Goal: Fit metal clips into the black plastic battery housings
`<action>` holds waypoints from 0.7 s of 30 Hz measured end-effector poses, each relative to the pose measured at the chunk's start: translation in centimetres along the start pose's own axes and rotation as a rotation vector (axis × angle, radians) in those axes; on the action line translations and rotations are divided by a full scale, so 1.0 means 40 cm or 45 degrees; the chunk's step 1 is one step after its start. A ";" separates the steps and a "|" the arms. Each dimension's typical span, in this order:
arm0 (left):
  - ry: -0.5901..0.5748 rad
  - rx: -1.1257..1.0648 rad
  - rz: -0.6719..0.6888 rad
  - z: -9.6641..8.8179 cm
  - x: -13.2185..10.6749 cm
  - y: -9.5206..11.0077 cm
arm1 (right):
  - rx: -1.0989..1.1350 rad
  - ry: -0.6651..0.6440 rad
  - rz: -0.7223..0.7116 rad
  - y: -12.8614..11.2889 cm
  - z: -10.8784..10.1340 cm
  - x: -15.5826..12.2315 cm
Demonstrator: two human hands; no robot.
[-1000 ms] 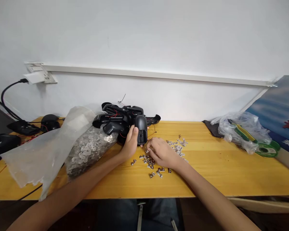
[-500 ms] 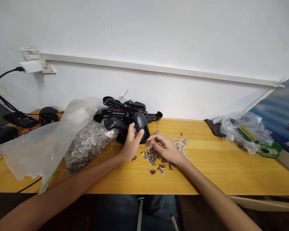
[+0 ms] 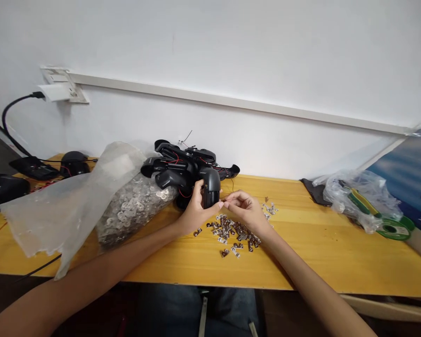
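My left hand (image 3: 195, 211) is closed round a black plastic housing (image 3: 211, 180) with a rounded top, held upright above the wooden table. Close to its lower right edge, my right hand (image 3: 244, 210) has thumb and forefinger pinched together. What sits in that pinch is too small to make out. Beneath and around the right hand lie many small metal contact pieces (image 3: 228, 228), some shiny and some dark. Right behind the held housing is a pile of similar black housings (image 3: 173, 175) with thin red and black wires.
A clear plastic bag (image 3: 129, 210) full of metal pieces lies left of my left hand. More black parts (image 3: 73, 164) are farther left. At the right are a plastic bag (image 3: 331, 187), a green-yellow tool (image 3: 363, 202) and a green spool (image 3: 395, 228). A wall stands behind the table (image 3: 301, 252).
The black housing has turned more upright in my left hand, and its thumb has moved to the lower edge. My right fingertips have come in by that thumb. The camera view has shifted slightly.
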State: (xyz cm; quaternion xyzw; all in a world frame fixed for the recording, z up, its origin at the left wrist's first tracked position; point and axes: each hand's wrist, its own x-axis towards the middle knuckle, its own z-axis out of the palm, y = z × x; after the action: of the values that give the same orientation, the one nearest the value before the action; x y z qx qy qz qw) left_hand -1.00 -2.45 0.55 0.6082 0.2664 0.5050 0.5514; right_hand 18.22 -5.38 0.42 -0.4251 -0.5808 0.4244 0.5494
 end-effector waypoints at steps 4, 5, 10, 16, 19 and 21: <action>0.063 0.020 0.032 0.000 -0.001 -0.004 | -0.311 0.066 -0.294 -0.018 0.001 -0.010; 0.069 0.011 0.033 0.000 -0.001 -0.003 | -0.419 0.071 -0.392 -0.025 0.000 -0.012; 0.070 -0.056 -0.024 0.002 0.000 0.006 | -0.753 -0.007 -0.682 -0.041 -0.003 -0.019; 0.071 -0.049 -0.009 0.004 0.005 -0.008 | -0.846 -0.045 -0.726 -0.026 -0.002 -0.024; 0.083 0.017 0.013 0.003 0.007 -0.016 | -0.839 -0.025 -0.704 -0.021 -0.003 -0.029; 0.073 0.090 0.024 0.003 0.004 -0.018 | -0.789 0.088 -0.665 -0.019 -0.003 -0.030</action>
State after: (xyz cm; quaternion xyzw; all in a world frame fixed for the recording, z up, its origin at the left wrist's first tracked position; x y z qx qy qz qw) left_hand -0.66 -2.20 -0.04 0.6149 0.2940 0.5178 0.5170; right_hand 18.35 -6.72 0.83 -0.4226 -0.7509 0.0609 0.5038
